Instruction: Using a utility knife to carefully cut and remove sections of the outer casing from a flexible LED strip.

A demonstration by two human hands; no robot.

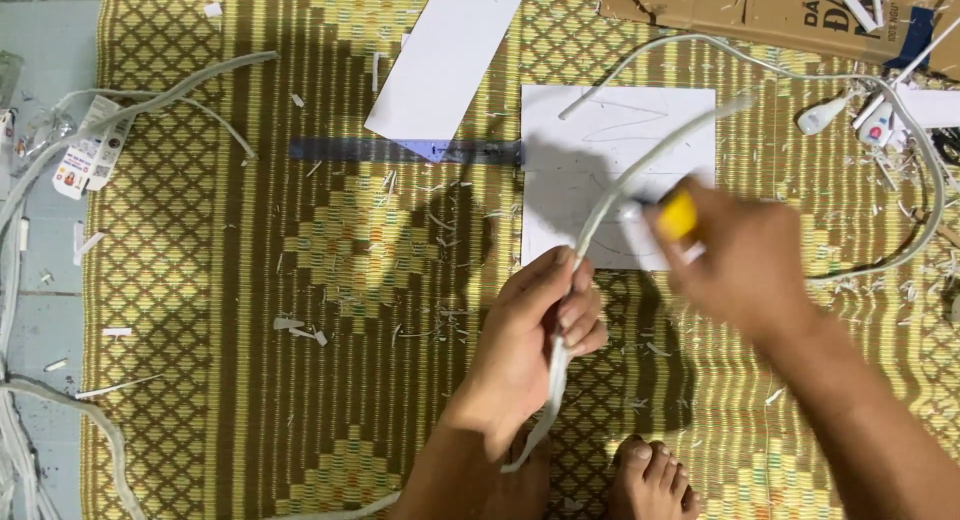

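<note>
Two hands, left hand (540,325) clenched on white cable (600,215), right hand (745,255) (blurred) gripping yellow-handled tool (678,216)

even overhead light, right hand (745,255) motion-blurred

Right hand (745,255) blurred; yellow tool (678,216) perhaps a knife.

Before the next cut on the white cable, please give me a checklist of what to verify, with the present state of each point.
1. Left hand grips the white cable firmly: ok.
2. Right hand holds the yellow-handled tool: ok.
3. Blade position on the cable: cannot tell, blurred.
4. Left fingers away from the blade: cannot tell.
5. Bare foot away from the work: not ok, it is close below.
6. White sheet under the cutting spot: ok.
</note>
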